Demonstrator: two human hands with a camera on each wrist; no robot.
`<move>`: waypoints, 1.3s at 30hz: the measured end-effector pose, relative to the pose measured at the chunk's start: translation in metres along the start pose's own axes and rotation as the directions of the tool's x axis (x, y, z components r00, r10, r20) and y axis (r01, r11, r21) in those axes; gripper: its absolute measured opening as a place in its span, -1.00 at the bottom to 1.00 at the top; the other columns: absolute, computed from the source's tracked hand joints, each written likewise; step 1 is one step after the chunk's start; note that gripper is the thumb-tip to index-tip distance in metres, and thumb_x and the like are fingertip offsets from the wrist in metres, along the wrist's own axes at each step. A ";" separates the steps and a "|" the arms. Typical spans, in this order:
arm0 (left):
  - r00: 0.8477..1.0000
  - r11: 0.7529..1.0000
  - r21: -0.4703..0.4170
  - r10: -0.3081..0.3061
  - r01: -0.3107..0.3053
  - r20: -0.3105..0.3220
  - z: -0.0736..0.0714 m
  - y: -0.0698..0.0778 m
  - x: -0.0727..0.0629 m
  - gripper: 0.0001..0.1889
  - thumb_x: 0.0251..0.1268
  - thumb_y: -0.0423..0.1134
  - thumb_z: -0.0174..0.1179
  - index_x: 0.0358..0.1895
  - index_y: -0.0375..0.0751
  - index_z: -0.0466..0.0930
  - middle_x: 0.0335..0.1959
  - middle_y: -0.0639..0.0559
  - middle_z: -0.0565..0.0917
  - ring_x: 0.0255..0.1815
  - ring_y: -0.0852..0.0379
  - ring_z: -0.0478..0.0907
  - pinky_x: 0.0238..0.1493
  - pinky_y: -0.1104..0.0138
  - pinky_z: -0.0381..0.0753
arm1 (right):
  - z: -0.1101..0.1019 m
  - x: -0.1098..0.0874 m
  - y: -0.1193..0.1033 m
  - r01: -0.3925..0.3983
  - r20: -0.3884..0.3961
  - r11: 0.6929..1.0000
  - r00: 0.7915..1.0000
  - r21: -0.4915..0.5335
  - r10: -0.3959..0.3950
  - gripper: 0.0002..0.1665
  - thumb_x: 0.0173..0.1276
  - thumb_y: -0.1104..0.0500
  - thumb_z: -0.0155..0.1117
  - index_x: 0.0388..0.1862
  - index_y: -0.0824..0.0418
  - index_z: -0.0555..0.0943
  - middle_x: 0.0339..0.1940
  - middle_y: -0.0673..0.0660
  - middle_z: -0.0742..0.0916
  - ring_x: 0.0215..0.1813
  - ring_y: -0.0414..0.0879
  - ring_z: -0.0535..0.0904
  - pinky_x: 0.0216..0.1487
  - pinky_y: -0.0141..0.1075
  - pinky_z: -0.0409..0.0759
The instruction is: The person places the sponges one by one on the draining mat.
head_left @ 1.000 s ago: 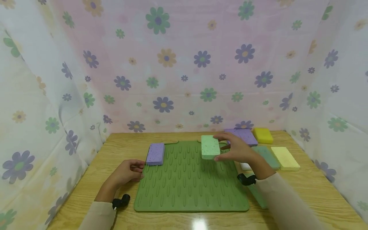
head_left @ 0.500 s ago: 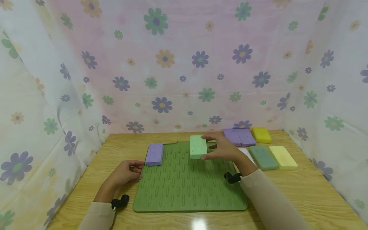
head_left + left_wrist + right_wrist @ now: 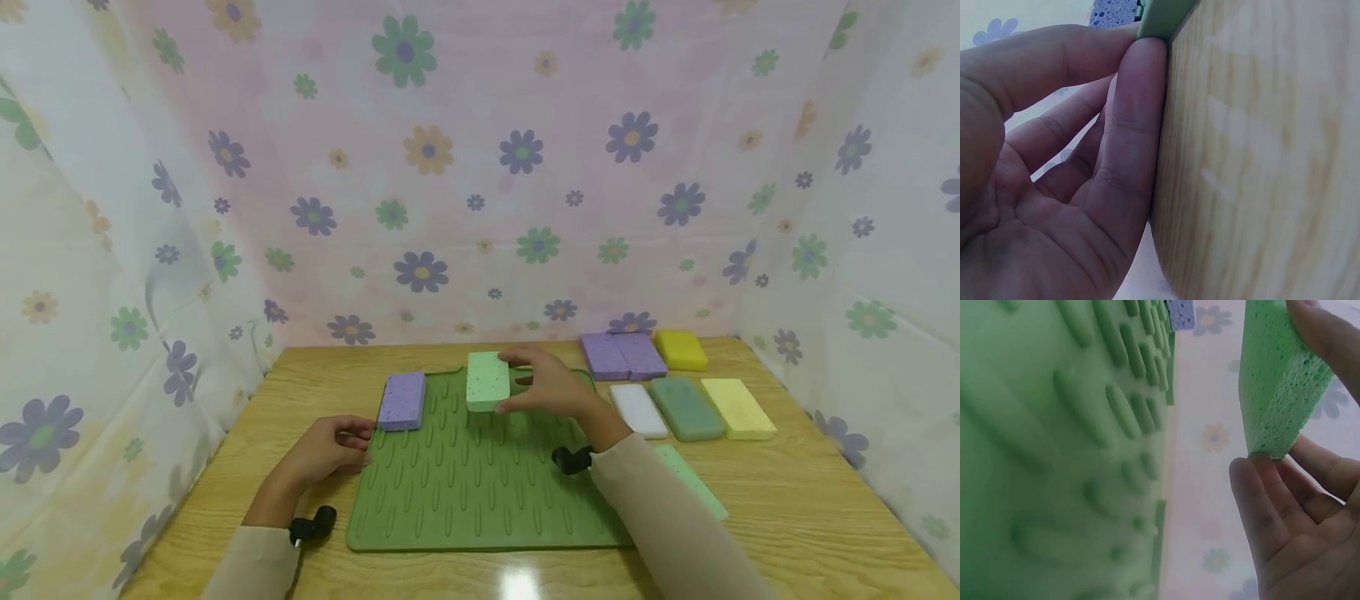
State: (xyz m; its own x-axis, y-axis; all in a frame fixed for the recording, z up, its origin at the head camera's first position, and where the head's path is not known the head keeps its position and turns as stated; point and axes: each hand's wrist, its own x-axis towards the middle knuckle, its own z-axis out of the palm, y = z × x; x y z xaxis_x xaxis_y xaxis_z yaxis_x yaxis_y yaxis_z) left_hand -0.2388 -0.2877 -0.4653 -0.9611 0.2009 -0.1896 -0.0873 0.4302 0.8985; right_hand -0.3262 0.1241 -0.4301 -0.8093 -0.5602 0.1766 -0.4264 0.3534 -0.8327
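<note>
My right hand [image 3: 553,387] pinches a light green sponge [image 3: 487,382] by its edges, thumb on the near side and fingers on the far side. The sponge hangs above the back part of a green ribbed mat [image 3: 480,496]; in the right wrist view, background shows between the sponge [image 3: 1272,381] and the mat [image 3: 1016,456]. A purple sponge [image 3: 402,402] lies on the mat's back left corner. My left hand [image 3: 326,450] rests on the table by the mat's left edge, loosely bent. In the left wrist view its fingertips [image 3: 1144,53] are right at the mat's edge [image 3: 1163,19].
To the right of the mat lie two purple sponges [image 3: 622,356], a bright yellow sponge [image 3: 681,351], a white sponge [image 3: 637,411], a grey-green sponge [image 3: 686,409] and a pale yellow sponge [image 3: 738,409]. Another light green sponge [image 3: 693,483] is partly behind the right sleeve. Flowered cloth [image 3: 480,167] encloses the table.
My right hand has carried the light green sponge leftward over the mat, uncovering the white sponge and more of the purple pair. My left hand has stayed at the mat's edge.
</note>
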 end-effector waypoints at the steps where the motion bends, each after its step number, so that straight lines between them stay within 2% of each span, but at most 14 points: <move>1: 1.000 1.000 0.000 -0.004 0.004 -0.003 0.000 0.000 0.000 -0.42 0.27 -0.38 0.42 0.37 -0.31 0.52 0.19 -0.25 0.57 0.01 0.00 0.61 -0.10 0.18 0.78 | 0.002 0.001 -0.001 -0.003 0.001 1.000 1.000 0.002 0.003 0.13 0.05 0.01 0.74 0.57 0.15 0.37 0.57 0.10 0.39 0.50 0.17 0.39 0.37 -0.02 0.59; 9: 1.000 1.000 -0.021 -0.001 0.002 0.005 -0.001 0.001 0.002 -0.42 0.27 -0.40 0.42 0.36 -0.33 0.51 0.17 -0.25 0.56 -0.01 -0.01 0.61 -0.10 0.16 0.77 | 0.015 0.010 -0.010 -0.047 0.014 0.999 0.999 -0.008 0.047 0.14 0.02 -0.01 0.76 0.55 0.15 0.38 0.55 0.10 0.42 0.51 0.18 0.38 0.37 0.01 0.59; 15: 1.000 1.000 -0.027 0.004 -0.004 -0.002 -0.001 0.003 0.003 -0.37 0.23 -0.44 0.41 0.40 -0.35 0.46 0.17 -0.28 0.55 -0.01 -0.02 0.59 -0.13 0.16 0.78 | 0.032 0.021 -0.009 -0.062 0.044 0.998 0.997 -0.019 0.063 0.18 -0.02 -0.02 0.78 0.56 0.16 0.37 0.53 0.11 0.44 0.51 0.20 0.40 0.36 0.07 0.58; 20: 1.000 0.999 -0.033 0.010 -0.010 -0.005 -0.001 0.001 0.005 -0.32 0.19 -0.46 0.44 0.41 -0.33 0.44 0.14 -0.27 0.55 -0.02 -0.02 0.58 -0.13 0.14 0.78 | 0.046 0.029 -0.008 -0.073 0.021 0.994 0.997 -0.081 0.075 0.19 -0.05 -0.08 0.78 0.54 0.14 0.39 0.51 0.11 0.47 0.48 0.16 0.45 0.35 0.06 0.57; 25: 1.000 1.000 -0.022 0.008 -0.007 0.004 -0.002 -0.001 0.004 -0.39 0.25 -0.43 0.41 0.39 -0.32 0.49 0.14 -0.25 0.57 -0.03 -0.02 0.60 -0.11 0.14 0.78 | 0.055 0.032 -0.007 -0.116 0.020 0.984 0.993 -0.137 0.119 0.19 -0.06 -0.13 0.78 0.54 0.07 0.39 0.51 0.06 0.47 0.47 0.06 0.47 0.37 0.05 0.55; 39: 1.000 1.000 -0.001 0.001 -0.001 0.007 -0.002 0.000 0.001 -0.46 0.31 -0.39 0.39 0.36 -0.31 0.55 0.16 -0.24 0.58 -0.02 0.00 0.62 -0.07 0.15 0.78 | 0.068 0.044 -0.004 -0.176 -0.011 0.973 0.984 -0.147 0.176 0.20 -0.02 -0.09 0.77 0.56 0.13 0.37 0.56 0.10 0.44 0.47 0.07 0.48 0.37 0.07 0.55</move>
State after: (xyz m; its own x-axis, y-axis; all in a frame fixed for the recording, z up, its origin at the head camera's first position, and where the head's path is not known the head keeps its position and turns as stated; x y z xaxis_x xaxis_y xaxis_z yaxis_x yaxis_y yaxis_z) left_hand -0.2407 -0.2895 -0.4648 -0.9593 0.2077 -0.1912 -0.0864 0.4287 0.8993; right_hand -0.3323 0.0472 -0.4548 -0.8760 -0.4811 0.0330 -0.3324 0.5528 -0.7642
